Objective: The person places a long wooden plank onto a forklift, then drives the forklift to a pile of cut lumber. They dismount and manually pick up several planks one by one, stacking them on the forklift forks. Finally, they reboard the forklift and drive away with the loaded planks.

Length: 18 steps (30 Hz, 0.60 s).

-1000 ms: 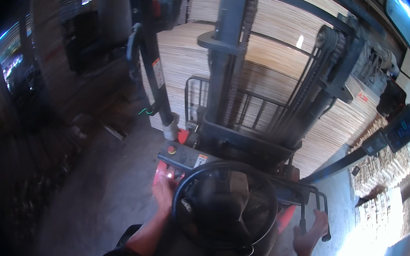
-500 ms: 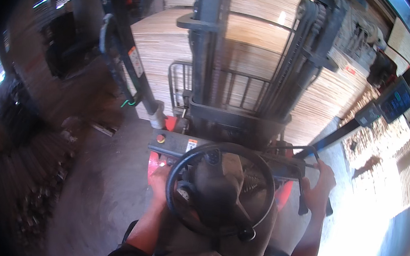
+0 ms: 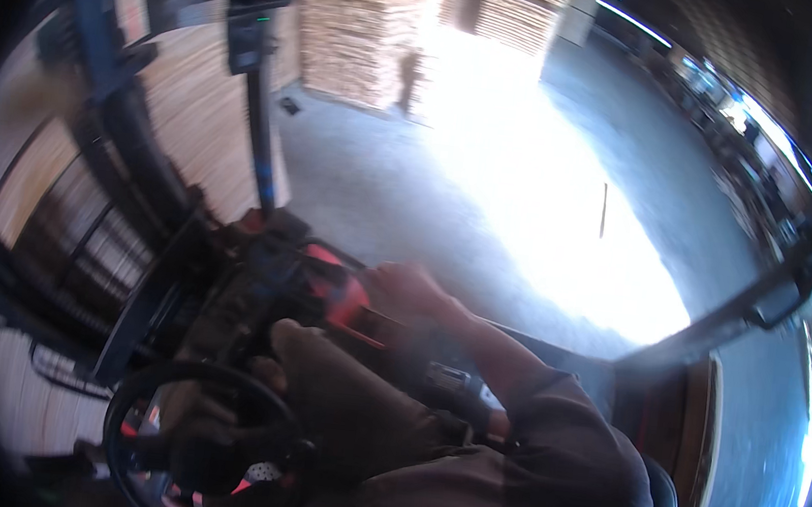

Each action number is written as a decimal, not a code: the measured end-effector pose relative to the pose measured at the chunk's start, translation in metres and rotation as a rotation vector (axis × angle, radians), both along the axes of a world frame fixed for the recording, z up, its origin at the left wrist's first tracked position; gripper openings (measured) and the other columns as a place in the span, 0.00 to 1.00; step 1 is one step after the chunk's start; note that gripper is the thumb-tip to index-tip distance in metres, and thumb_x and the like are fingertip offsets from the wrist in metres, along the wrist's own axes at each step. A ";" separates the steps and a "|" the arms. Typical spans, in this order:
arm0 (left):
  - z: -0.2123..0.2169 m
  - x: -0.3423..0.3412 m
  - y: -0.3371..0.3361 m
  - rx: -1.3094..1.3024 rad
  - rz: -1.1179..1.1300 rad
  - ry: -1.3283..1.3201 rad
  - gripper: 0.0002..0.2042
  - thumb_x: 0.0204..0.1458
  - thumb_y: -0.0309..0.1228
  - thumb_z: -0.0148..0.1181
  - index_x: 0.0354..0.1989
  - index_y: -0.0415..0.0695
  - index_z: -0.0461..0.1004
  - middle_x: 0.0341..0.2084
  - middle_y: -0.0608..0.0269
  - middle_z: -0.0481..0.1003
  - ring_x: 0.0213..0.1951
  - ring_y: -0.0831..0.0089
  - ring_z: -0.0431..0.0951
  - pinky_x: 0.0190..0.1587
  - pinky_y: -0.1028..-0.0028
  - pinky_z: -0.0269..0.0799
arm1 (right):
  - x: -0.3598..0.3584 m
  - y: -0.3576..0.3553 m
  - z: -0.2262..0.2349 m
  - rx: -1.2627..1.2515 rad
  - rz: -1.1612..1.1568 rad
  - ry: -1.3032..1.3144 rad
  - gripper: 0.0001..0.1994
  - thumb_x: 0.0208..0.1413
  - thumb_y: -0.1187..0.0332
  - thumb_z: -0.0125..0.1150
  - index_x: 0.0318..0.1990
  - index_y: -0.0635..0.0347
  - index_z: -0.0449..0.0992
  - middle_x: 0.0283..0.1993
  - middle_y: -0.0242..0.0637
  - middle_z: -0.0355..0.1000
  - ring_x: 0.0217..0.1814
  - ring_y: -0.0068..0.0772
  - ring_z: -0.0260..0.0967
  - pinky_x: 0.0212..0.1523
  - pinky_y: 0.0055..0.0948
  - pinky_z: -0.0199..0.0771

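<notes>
Toward the far edge of the grey floor (image 3: 354,179) stand stacked pale boards (image 3: 354,45). The open forklift (image 3: 346,302) contains the seated person (image 3: 440,495) and, toward its front edge, the black steering wheel (image 3: 215,372). Of the hands, the right hand (image 3: 402,288) is blurred near the red front bodywork, forearm angled forward, elbow bent; its grip cannot be told. The left hand cannot be made out.
</notes>
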<state>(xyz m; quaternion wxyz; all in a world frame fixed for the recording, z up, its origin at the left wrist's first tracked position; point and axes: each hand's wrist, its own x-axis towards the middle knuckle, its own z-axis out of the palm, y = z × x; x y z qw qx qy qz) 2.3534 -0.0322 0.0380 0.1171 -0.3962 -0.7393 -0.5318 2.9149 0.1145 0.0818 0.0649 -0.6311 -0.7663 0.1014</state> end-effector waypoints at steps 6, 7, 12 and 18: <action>-0.010 0.011 0.023 -0.010 0.009 0.066 0.14 0.71 0.38 0.67 0.46 0.38 0.87 0.36 0.55 0.88 0.37 0.64 0.88 0.41 0.60 0.85 | 0.015 -0.004 -0.002 0.284 -0.035 -0.037 0.07 0.70 0.66 0.56 0.49 0.54 0.78 0.40 0.45 0.80 0.45 0.54 0.83 0.44 0.54 0.82; -0.010 0.012 0.022 -0.012 0.014 0.068 0.14 0.71 0.38 0.66 0.46 0.38 0.87 0.37 0.54 0.88 0.37 0.64 0.88 0.41 0.60 0.85 | 0.017 -0.002 -0.002 0.301 -0.027 0.006 0.07 0.71 0.66 0.56 0.49 0.54 0.78 0.39 0.45 0.80 0.45 0.55 0.83 0.44 0.55 0.82; -0.009 0.013 0.019 -0.029 0.023 0.081 0.14 0.72 0.39 0.66 0.49 0.40 0.87 0.38 0.53 0.87 0.38 0.62 0.88 0.41 0.60 0.85 | 0.020 -0.003 -0.012 0.308 -0.070 0.095 0.07 0.72 0.65 0.54 0.47 0.54 0.78 0.39 0.47 0.79 0.43 0.59 0.82 0.43 0.58 0.81; -0.016 0.004 0.020 -0.025 0.036 0.094 0.14 0.73 0.40 0.65 0.51 0.42 0.87 0.39 0.52 0.87 0.38 0.59 0.88 0.41 0.60 0.86 | 0.018 -0.003 -0.013 0.301 -0.061 0.078 0.09 0.73 0.64 0.53 0.49 0.54 0.78 0.41 0.49 0.80 0.44 0.62 0.81 0.44 0.61 0.80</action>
